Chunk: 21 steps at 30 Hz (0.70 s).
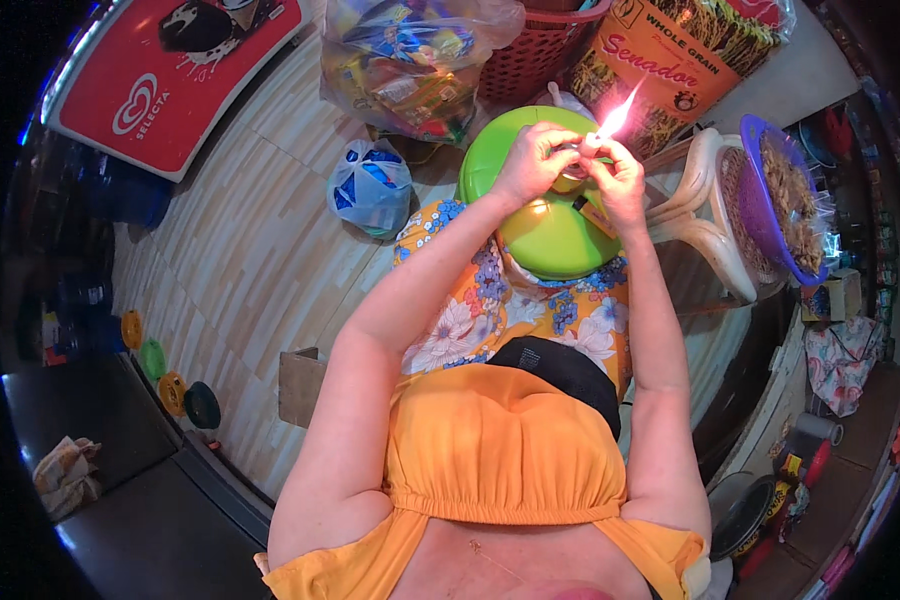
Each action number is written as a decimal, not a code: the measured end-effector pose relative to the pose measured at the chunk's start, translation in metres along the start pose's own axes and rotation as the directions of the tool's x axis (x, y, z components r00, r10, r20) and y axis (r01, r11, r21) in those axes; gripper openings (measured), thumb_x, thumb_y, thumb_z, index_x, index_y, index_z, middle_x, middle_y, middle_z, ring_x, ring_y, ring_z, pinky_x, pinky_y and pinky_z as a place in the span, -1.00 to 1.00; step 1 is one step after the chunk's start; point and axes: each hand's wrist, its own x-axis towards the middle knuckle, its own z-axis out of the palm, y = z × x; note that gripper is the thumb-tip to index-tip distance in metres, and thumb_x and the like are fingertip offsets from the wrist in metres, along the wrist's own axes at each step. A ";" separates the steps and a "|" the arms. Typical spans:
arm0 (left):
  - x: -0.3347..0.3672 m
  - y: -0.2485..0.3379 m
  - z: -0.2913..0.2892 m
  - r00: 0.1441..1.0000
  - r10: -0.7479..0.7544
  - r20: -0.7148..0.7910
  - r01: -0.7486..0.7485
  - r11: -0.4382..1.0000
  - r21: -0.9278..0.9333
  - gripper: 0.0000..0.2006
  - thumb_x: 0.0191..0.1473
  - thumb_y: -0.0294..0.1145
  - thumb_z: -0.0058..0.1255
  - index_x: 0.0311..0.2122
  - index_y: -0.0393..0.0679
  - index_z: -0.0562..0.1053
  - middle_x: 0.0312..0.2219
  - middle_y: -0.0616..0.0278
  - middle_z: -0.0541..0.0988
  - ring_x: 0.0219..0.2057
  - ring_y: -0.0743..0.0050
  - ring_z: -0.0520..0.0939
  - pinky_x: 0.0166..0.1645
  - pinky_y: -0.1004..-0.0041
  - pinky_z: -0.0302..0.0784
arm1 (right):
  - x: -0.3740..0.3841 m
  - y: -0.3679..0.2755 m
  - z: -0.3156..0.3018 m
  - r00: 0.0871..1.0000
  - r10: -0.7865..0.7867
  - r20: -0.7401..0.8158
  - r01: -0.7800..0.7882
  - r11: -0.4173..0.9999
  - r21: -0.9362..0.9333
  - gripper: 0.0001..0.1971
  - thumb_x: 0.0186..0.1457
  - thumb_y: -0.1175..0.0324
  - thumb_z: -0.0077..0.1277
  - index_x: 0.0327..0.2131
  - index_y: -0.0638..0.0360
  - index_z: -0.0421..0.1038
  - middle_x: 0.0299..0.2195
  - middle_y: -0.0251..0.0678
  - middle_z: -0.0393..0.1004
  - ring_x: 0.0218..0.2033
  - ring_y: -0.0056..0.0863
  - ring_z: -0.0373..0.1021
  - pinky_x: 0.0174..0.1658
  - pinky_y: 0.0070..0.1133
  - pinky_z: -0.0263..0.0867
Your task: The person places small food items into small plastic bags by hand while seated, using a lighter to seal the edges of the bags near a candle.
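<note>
Over a round lime-green stool (515,225) my two hands come together. My right hand (620,185) is closed with its fingertips round a short white piece like a candle (592,143). A tall, bright flame (622,112) burns at it, leaning up and to the right. My left hand (535,160) is pinched close beside it; what lies between its fingers is mostly hidden. Below the fingertips a small round thing (574,173) shows in part. Near my right wrist a small black and yellow object (594,216) lies on the stool.
Beyond the stool stand a clear bag of colourful packets (410,70), a red basket (535,50) and an orange printed sack (660,55), close to the flame. A knotted plastic bag (370,190) sits left. At right are a white chair (705,210) and a purple basin (765,185).
</note>
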 end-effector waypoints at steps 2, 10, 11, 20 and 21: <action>0.001 0.001 -0.004 0.996 -0.044 0.076 0.045 0.999 -0.003 -0.76 -0.17 -0.42 0.02 -0.31 -0.25 0.46 -0.36 0.07 0.50 -0.30 0.27 0.49 -0.17 0.43 0.36 | -0.001 0.001 0.002 0.999 -0.032 -0.026 0.031 0.999 -0.013 -0.84 -0.12 0.53 0.02 -0.37 0.26 0.40 -0.43 -0.41 0.43 -0.42 -0.70 0.33 -0.36 -0.73 0.26; 0.003 0.003 -0.008 0.990 -0.073 0.122 0.083 0.993 -0.082 -0.77 -0.17 -0.42 0.05 -0.32 -0.23 0.47 -0.42 0.22 0.52 -0.37 0.50 0.50 -0.30 0.53 0.39 | -0.003 -0.002 0.002 0.995 -0.098 -0.011 0.096 0.991 -0.095 -0.84 -0.13 0.55 -0.01 -0.36 0.23 0.39 -0.41 -0.38 0.41 -0.38 -0.65 0.34 -0.33 -0.70 0.25; 0.003 0.004 -0.008 0.986 -0.104 0.134 0.121 0.985 -0.122 -0.78 -0.17 -0.42 0.05 -0.32 -0.22 0.47 -0.43 0.26 0.52 -0.38 0.55 0.50 -0.32 0.55 0.39 | -0.003 -0.005 0.001 0.994 -0.110 0.017 0.111 0.986 -0.122 -0.84 -0.13 0.56 -0.02 -0.37 0.24 0.39 -0.40 -0.38 0.41 -0.38 -0.65 0.33 -0.32 -0.69 0.25; 0.008 0.005 -0.010 0.948 -0.195 0.250 0.259 0.931 -0.256 -0.78 -0.17 -0.44 0.06 -0.33 -0.24 0.45 -0.46 0.29 0.53 -0.43 0.68 0.48 -0.29 0.60 0.40 | -0.001 -0.016 -0.009 0.992 -0.034 0.123 0.057 0.979 -0.195 -0.81 -0.13 0.57 -0.04 -0.33 0.28 0.37 -0.36 -0.32 0.41 -0.35 -0.63 0.35 -0.31 -0.69 0.26; 0.008 0.005 -0.009 0.953 -0.180 0.245 0.239 0.941 -0.240 -0.78 -0.17 -0.44 0.06 -0.33 -0.24 0.45 -0.46 0.29 0.53 -0.43 0.68 0.48 -0.29 0.60 0.41 | -0.002 -0.018 -0.009 0.994 -0.030 0.105 0.048 0.983 -0.175 -0.80 -0.13 0.56 -0.03 -0.32 0.27 0.37 -0.36 -0.32 0.41 -0.36 -0.63 0.35 -0.31 -0.69 0.27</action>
